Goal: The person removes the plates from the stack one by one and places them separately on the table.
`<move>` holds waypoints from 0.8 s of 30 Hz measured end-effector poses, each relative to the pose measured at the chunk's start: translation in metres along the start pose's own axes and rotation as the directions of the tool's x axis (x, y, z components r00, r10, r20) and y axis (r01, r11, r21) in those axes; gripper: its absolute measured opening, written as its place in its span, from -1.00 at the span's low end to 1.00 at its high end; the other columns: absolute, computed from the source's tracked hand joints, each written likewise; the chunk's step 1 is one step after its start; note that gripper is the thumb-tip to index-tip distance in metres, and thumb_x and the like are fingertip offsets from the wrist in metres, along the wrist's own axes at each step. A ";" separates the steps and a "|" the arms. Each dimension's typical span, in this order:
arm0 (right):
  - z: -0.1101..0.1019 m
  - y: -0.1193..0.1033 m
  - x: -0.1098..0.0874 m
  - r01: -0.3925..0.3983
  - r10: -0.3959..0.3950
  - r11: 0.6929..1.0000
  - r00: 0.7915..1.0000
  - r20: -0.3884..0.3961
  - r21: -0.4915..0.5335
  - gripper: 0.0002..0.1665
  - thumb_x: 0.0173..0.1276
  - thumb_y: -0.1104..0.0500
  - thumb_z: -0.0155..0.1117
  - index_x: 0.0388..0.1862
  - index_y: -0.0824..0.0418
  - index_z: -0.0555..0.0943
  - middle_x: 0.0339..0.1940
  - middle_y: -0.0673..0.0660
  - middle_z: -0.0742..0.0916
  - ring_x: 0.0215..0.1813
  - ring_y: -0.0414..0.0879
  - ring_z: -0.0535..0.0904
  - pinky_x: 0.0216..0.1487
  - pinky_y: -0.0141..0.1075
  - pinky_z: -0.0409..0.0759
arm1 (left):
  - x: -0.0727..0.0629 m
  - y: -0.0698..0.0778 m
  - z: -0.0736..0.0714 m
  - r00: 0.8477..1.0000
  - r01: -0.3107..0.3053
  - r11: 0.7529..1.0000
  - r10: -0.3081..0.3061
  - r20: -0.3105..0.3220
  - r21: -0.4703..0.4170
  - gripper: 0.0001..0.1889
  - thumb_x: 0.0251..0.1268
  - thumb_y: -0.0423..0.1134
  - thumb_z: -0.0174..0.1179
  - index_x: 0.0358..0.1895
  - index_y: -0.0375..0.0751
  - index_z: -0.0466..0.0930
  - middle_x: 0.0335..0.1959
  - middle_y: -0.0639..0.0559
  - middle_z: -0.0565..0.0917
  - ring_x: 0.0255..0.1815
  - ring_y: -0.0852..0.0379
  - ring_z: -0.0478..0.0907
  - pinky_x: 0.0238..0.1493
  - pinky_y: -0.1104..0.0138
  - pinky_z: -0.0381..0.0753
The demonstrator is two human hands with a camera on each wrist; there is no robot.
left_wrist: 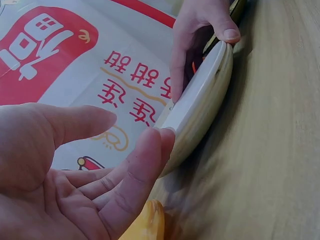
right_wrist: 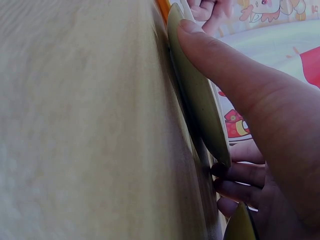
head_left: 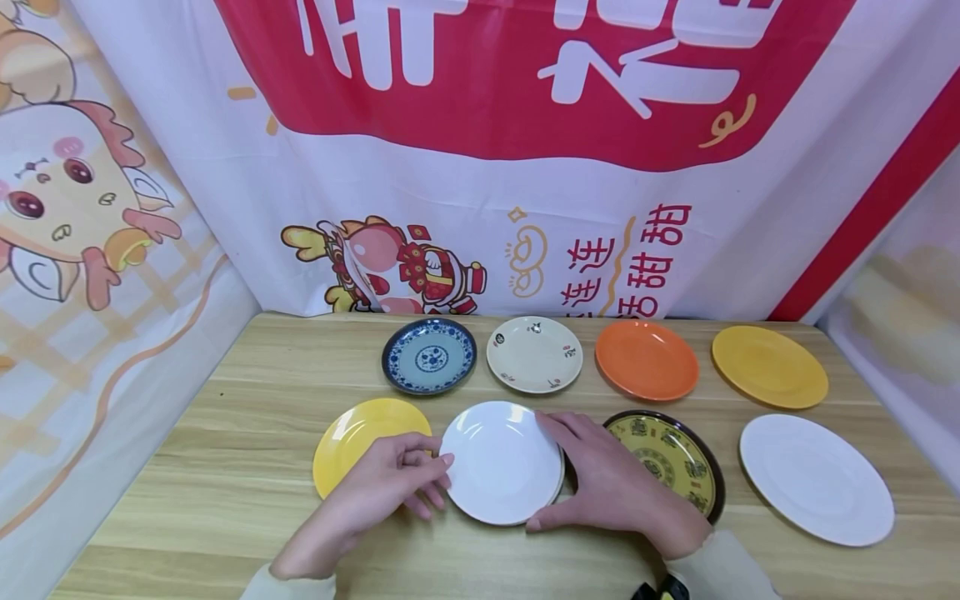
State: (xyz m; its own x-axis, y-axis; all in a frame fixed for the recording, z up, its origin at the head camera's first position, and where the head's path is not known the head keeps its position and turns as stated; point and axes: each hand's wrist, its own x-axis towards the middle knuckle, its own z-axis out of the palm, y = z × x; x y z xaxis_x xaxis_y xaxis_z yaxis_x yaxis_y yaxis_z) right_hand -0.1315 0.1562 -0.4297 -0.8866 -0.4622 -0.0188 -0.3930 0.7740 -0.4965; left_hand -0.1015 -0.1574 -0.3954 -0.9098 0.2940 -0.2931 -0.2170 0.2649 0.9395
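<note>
A white plate (head_left: pixel 502 463) lies in the middle of the front row in the head view. A second, cream rim (left_wrist: pixel 220 92) shows close beneath it in the left wrist view. My right hand (head_left: pixel 603 475) grips the white plate's right side, with the thumb at the near edge and the fingers at the far edge. On the other side, my left hand (head_left: pixel 390 479) is beside the white plate's left edge, its thumb apart from loosely bent fingers. Part of the yellow plate (head_left: pixel 360 433) is hidden behind the left hand. A patterned olive plate (head_left: pixel 686 462) lies partly behind the right hand.
Along the back stand a blue patterned plate (head_left: pixel 430 357), a cream decorated plate (head_left: pixel 534 355), an orange plate (head_left: pixel 647 360) and a yellow-orange plate (head_left: pixel 769 367). Another white plate (head_left: pixel 817 479) lies at the far right of the wooden table (head_left: pixel 195 483). Printed cloth (head_left: pixel 420 183) encloses the table.
</note>
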 end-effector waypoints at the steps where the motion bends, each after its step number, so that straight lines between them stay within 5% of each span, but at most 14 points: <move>1: 0.000 0.000 0.000 -0.001 0.001 1.000 1.000 0.001 0.000 0.65 -0.30 -0.75 0.58 0.75 -0.06 0.27 0.65 0.01 0.46 0.66 0.09 0.37 0.67 0.21 0.40 | 0.001 -0.001 0.000 1.000 -0.005 1.000 0.005 -0.007 0.003 -0.38 0.55 -0.11 0.33 0.43 -0.52 0.46 -0.22 -0.13 0.83 -0.32 0.01 0.80 -0.29 0.22 0.88; 15: 0.000 0.000 0.000 0.001 -0.001 1.000 1.000 0.000 0.007 0.63 -0.30 -0.73 0.59 0.74 -0.07 0.29 0.63 0.00 0.48 0.64 0.07 0.38 0.66 0.19 0.41 | 0.002 -0.004 0.010 0.981 -0.055 0.979 0.090 -0.173 0.195 -0.58 0.40 -0.34 0.41 0.25 -0.45 0.65 -0.36 -0.12 0.75 -0.57 0.05 0.71 -0.50 0.25 0.80; 24: 0.001 0.002 0.000 0.001 -0.001 1.000 1.000 0.000 -0.001 0.64 -0.31 -0.76 0.57 0.74 -0.09 0.27 0.64 0.00 0.47 0.65 0.07 0.38 0.66 0.19 0.41 | 0.002 -0.006 0.014 0.976 -0.048 0.983 0.084 -0.201 0.179 -0.55 0.31 -0.44 0.46 0.25 -0.45 0.65 -0.31 -0.12 0.74 -0.48 0.05 0.76 -0.42 0.30 0.85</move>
State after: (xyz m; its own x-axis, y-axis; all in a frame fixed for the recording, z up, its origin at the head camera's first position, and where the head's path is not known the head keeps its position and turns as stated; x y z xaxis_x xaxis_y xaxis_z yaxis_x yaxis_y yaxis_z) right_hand -0.1319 0.1569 -0.4313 -0.8864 -0.4626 -0.0183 -0.3938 0.7743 -0.4954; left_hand -0.0972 -0.1457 -0.4036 -0.9773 0.1248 -0.1713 -0.1064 0.4101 0.9058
